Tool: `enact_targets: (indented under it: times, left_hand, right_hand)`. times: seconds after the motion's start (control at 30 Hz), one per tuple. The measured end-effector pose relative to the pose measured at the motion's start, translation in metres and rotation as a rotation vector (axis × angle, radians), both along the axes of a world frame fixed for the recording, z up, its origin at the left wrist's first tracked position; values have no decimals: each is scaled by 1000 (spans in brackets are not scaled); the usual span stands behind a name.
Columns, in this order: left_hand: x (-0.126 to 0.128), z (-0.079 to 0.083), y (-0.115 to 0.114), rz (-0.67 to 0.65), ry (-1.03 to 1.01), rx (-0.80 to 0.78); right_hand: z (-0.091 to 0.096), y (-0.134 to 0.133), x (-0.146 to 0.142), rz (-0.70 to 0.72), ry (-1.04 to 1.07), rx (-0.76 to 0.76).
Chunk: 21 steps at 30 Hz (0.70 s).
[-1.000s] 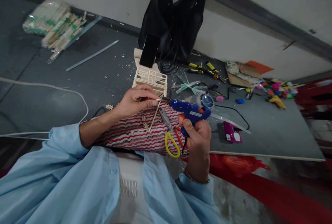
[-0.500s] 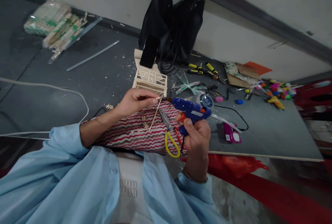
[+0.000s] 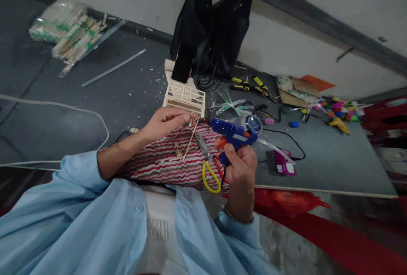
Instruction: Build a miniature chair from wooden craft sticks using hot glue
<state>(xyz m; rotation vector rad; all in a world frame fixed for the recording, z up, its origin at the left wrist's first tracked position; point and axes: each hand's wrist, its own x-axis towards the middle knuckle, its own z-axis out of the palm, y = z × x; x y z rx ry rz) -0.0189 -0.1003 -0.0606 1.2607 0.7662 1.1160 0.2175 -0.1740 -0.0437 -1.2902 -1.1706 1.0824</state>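
My right hand (image 3: 240,162) is wrapped around the handle of a blue hot glue gun (image 3: 230,131), a finger at its orange trigger. The gun's nozzle points left and meets the top end of a thin wooden stick (image 3: 190,141). My left hand (image 3: 168,124) is closed in a pinch beside the nozzle; a small pale bit shows at its fingertips, too small to name. Below lie a red-and-white wavy-striped cloth (image 3: 152,166), small wooden flower cutouts (image 3: 178,153) and scissors (image 3: 211,177) with a yellow handle. Just behind my left hand stands a pale wooden stick model (image 3: 184,99).
A black phone (image 3: 183,63) leans on the model, before a black bag (image 3: 210,29). Pliers (image 3: 251,87), a tape roll (image 3: 253,124), a purple box (image 3: 284,164) and coloured pom-poms (image 3: 340,107) lie right. Bagged sticks (image 3: 79,39) and a glue stick (image 3: 114,68) lie left.
My left fingers have shifted slightly, the thumb drawing up against the index finger. The glue gun has moved a little to the left in my right hand.
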Motion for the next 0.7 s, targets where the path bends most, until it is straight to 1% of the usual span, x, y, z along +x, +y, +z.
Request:
enact_targets:
  times: [0.07, 0.13, 0.33, 0.57, 0.63, 0.7]
  left_hand:
    - [0, 0, 0, 42, 26, 27]
    - [1, -1, 1, 56, 4, 31]
    - [2, -5, 4, 16, -71, -6]
    - [1, -7, 3, -15, 8, -9]
    - [1, -8, 3, -16, 17, 17]
    - [2, -8, 2, 18, 33, 63]
  right_hand:
    - [-3, -1, 2, 8, -17, -1]
    - [-5, -1, 4, 9, -41, -8]
    - [-6, -1, 2, 7, -82, 4]
    - [-3, -1, 1, -29, -159, 32]
    - [-3, -1, 2, -28, -180, 40]
    - [-2, -1, 2, -16, -239, 37]
